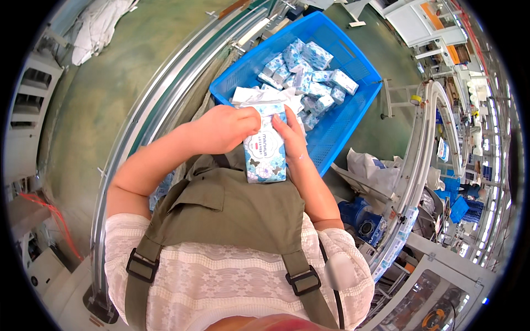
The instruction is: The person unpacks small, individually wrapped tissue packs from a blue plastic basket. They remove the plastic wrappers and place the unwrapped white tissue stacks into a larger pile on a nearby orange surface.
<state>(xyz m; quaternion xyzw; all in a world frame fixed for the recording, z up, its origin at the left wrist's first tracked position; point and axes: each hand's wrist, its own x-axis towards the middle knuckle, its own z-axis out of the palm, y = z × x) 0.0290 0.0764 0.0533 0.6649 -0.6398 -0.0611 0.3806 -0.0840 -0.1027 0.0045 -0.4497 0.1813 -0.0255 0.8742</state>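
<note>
A tissue pack (266,149) in blue and white film with flowers and butterflies stands before my chest. My right hand (292,132) grips its right side, thumb lying across the front near the top. Curled into a fist, my left hand (234,128) presses its thumb and fingers on the pack's upper left edge; the fingertips are partly hidden. Just beyond my hands, crumpled white tissue or film (270,96) lies at the near end of a blue plastic crate (359,58). Inside that crate is a loose heap of similar tissue packs (317,55).
A metal-railed conveyor (165,71) curves along my left. Another curved conveyor (428,143) runs on the right, with a blue motor (364,223) beside it. A white bag (372,168) sits near the crate. White cloth (99,27) lies at the far left.
</note>
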